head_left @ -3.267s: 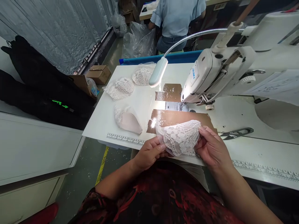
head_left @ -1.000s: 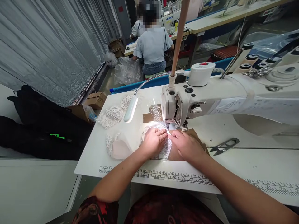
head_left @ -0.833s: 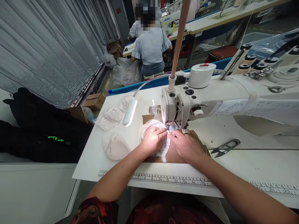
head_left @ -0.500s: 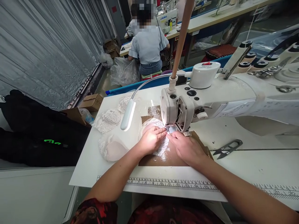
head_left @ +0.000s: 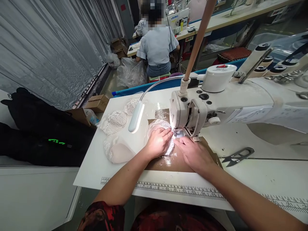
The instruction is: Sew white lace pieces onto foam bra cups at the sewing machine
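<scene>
A pale lace bra cup (head_left: 153,127) lies at the needle of the white sewing machine (head_left: 176,110), lit by a small lamp. My left hand (head_left: 158,141) is closed over the cup, fingers together and tips close to the presser foot (head_left: 178,133); its thumb is hidden. On the brown plate (head_left: 166,165) rests my right hand (head_left: 194,152), its fingers drawn in and its foremost tips at the cup's right edge. What lies beneath the fingertips is hard to see. Several more lace cups (head_left: 116,120) lie to the left.
Thread snips (head_left: 238,156) lie right of my right hand. A lamp head (head_left: 136,117) on a bendy arm hangs over the table's left part. A printed ruler (head_left: 168,189) runs along the front edge. Beyond the table, a co-worker (head_left: 156,45) sits with their back turned.
The whole view has shifted slightly, so things appear a little farther right. The cup seems to have turned or slid slightly toward the needle under my left hand. My right fingertips sit slightly apart from the left ones.
</scene>
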The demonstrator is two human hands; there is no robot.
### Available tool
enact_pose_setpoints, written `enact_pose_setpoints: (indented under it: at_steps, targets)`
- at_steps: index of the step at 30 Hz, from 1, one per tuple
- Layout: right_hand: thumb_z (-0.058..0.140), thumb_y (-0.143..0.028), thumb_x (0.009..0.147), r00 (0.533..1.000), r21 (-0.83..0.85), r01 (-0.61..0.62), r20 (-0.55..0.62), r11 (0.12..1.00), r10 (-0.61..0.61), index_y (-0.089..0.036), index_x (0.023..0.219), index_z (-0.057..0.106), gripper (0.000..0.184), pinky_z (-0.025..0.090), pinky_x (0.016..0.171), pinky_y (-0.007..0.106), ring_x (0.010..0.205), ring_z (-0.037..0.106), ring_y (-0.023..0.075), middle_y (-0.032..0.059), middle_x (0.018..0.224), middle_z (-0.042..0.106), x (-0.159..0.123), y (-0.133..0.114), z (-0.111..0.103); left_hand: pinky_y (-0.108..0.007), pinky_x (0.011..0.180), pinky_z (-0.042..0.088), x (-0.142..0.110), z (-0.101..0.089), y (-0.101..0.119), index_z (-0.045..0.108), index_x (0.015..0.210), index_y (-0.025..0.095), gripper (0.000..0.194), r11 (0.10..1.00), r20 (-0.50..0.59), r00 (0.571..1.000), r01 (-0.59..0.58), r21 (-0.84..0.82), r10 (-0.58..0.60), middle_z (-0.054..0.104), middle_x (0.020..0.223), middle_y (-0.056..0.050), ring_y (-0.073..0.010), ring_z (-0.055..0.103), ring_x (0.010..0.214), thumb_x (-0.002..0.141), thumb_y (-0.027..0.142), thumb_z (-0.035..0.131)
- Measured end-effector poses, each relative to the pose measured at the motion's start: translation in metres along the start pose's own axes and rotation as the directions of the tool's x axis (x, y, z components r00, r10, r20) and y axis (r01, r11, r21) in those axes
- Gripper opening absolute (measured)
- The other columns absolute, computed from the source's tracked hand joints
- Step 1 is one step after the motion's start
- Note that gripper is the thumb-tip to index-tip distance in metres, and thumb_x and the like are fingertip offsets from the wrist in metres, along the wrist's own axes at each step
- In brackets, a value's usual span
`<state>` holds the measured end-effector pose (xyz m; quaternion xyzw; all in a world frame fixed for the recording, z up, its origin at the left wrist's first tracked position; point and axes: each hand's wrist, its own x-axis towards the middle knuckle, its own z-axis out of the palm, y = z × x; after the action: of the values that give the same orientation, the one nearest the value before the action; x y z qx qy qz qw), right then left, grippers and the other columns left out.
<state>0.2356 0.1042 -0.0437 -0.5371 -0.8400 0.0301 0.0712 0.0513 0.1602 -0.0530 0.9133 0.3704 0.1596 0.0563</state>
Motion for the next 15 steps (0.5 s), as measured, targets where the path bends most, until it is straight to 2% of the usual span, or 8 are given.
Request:
enact_pose_setpoints:
  at_steps: [4, 7, 11, 15]
  targets:
    - [0.037, -0.008, 0.086, 1.000, -0.010, -0.026, -0.007, 1.000, 0.026, -0.022, 0.115, 0.063, 0.040, 0.035, 0.063, 0.030, 0.074, 0.054, 0.0170, 0.0052, 0.095, 0.063, 0.000, -0.001, 0.001, -0.049, 0.096, 0.040, -0.004, -0.005, 0.004, 0.050, 0.132, 0.017, 0.045, 0.996, 0.035, 0.999, 0.035, 0.086, -0.039, 0.052, 0.136, -0.011, -0.0318, 0.042, 0.125, 0.092, 0.034, 0.041]
    - [0.036, -0.009, 0.087, 0.999, -0.016, -0.019, -0.033, 1.000, 0.019, -0.021, 0.119, 0.061, 0.042, 0.038, 0.065, 0.030, 0.073, 0.056, 0.0169, 0.0057, 0.097, 0.064, -0.001, -0.002, 0.000, -0.053, 0.099, 0.036, -0.005, -0.004, 0.005, 0.048, 0.134, 0.017, 0.049, 0.991, 0.050, 0.996, 0.070, 0.112, -0.076, 0.048, 0.139, -0.011, -0.0372, 0.037, 0.129, 0.091, 0.041, 0.040]
    - [0.038, -0.014, 0.088, 0.993, -0.021, 0.005, -0.115, 1.000, -0.008, -0.021, 0.119, 0.062, 0.040, 0.042, 0.066, 0.031, 0.079, 0.060, 0.0191, 0.0063, 0.098, 0.066, -0.004, -0.001, 0.004, -0.056, 0.098, 0.036, -0.009, -0.006, 0.009, 0.048, 0.132, 0.017, 0.049, 0.967, 0.027, 0.976, 0.209, 0.145, -0.215, 0.046, 0.140, -0.013, -0.0395, 0.035, 0.130, 0.090, 0.041, 0.042]
    - [0.035, -0.020, 0.091, 0.981, 0.014, 0.038, -0.192, 0.999, -0.034, -0.020, 0.118, 0.063, 0.039, 0.046, 0.067, 0.034, 0.081, 0.063, 0.0209, 0.0066, 0.101, 0.066, -0.003, 0.007, 0.012, -0.054, 0.099, 0.037, -0.034, -0.032, 0.015, 0.046, 0.133, 0.018, 0.058, 0.945, 0.055, 0.946, 0.315, 0.085, -0.320, 0.043, 0.141, -0.015, -0.0383, 0.036, 0.129, 0.086, 0.051, 0.050]
